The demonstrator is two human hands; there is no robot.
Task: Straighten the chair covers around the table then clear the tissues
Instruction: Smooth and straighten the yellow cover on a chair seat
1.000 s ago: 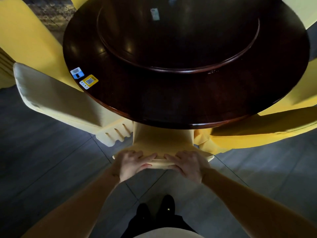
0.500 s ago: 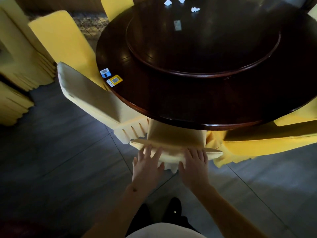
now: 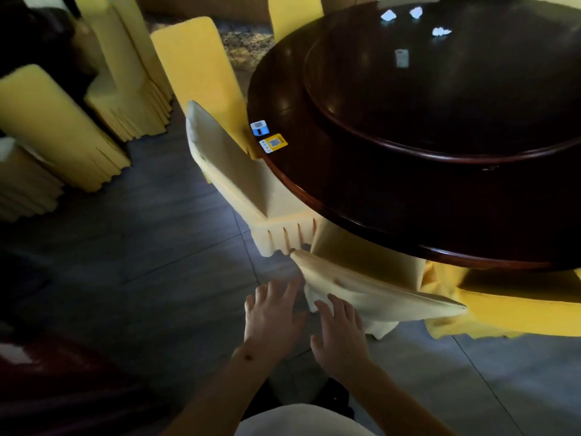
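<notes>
Head view, 1 frame.

Hands: 2. Left hand (image 3: 273, 313) and right hand (image 3: 339, 322) are seen lower centre, side by side, fingers spread and straight, nothing gripped.

Chair covers: approx. 8 counted, all yellow/cream. Nearest chair cover (image 3: 371, 289) is set just above-right of the hands; its lower left edge is touched by the right fingertips (image 3: 333, 299), and the left hand lies just beside that edge. 2nd cover (image 3: 232, 174) is tucked against the table at frame centre. A 3rd (image 3: 198, 67) stands behind it, a 4th (image 3: 295, 14) at top centre. A crumpled cover (image 3: 503, 309) is seen at right. 3 more (image 3: 53, 127) are stacked apart at upper left.

Table (image 3: 393, 190): 1, round, dark wood, w/ 1 raised turntable (image 3: 440, 99).

Tissues (image 3: 441, 31): 3 white pcs, upper right on the turntable, well apart from both hands.

Stickers (image 3: 273, 142): 2, at table's left edge.
</notes>
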